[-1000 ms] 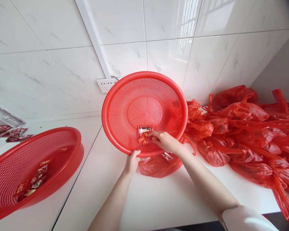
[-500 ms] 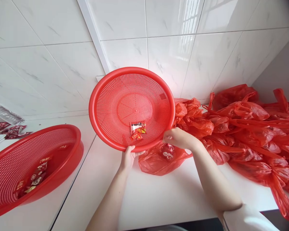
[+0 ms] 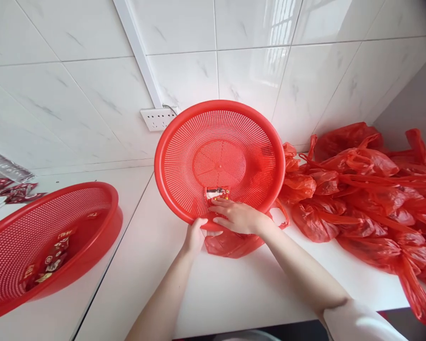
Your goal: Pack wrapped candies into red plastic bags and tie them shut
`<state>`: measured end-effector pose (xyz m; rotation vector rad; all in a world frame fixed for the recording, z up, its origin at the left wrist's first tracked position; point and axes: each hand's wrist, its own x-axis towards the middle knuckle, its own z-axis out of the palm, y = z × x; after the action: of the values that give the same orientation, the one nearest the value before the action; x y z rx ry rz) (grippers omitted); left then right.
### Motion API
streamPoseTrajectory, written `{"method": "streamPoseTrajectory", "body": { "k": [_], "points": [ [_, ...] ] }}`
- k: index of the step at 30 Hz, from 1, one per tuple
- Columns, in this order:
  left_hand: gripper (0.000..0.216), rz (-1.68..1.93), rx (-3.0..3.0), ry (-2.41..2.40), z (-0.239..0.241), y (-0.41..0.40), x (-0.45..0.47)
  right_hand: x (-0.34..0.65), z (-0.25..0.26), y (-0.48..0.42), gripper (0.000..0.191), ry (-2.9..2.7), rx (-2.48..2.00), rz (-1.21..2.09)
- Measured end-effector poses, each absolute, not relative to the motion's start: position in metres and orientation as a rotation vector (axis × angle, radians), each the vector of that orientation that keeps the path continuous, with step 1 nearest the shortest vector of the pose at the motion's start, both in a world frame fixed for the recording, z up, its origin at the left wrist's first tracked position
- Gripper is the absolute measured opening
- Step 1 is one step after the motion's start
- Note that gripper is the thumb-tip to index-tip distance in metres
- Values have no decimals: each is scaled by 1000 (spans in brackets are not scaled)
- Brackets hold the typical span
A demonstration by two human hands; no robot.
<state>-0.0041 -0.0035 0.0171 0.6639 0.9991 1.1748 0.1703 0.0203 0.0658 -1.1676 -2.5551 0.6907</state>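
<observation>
My left hand (image 3: 194, 237) grips the near rim of a round red mesh basket (image 3: 184, 147) that is tilted up on edge toward me. Small wrapped candies (image 3: 217, 192) lie at the low side of the basket. My right hand (image 3: 236, 217) reaches into the basket with its fingers stretched out over those candies, touching them. Under the basket's near rim lies a red plastic bag (image 3: 230, 244) on the white counter (image 3: 234, 289).
A second red mesh basket (image 3: 92, 203) with several candies sits at the left on the counter. A heap of red plastic bags (image 3: 358, 189) fills the right side. A wall socket (image 3: 158, 118) is behind the tilted basket. Candy packets (image 3: 10, 189) lie far left.
My right hand left the basket, went to the red bag beside it, and is now back inside over the candies. The tilted basket swung left, then right again.
</observation>
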Motion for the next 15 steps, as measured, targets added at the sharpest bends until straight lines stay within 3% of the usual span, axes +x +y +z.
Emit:
{"method": "streamPoseTrajectory", "body": {
  "k": [6, 15],
  "points": [
    [30, 1219, 658, 984, 20, 3, -12, 188, 85, 14, 28, -2583, -1057, 669],
    [23, 1321, 681, 1045, 16, 7, -13, 213, 85, 31, 24, -2419, -1076, 687]
  ]
}}
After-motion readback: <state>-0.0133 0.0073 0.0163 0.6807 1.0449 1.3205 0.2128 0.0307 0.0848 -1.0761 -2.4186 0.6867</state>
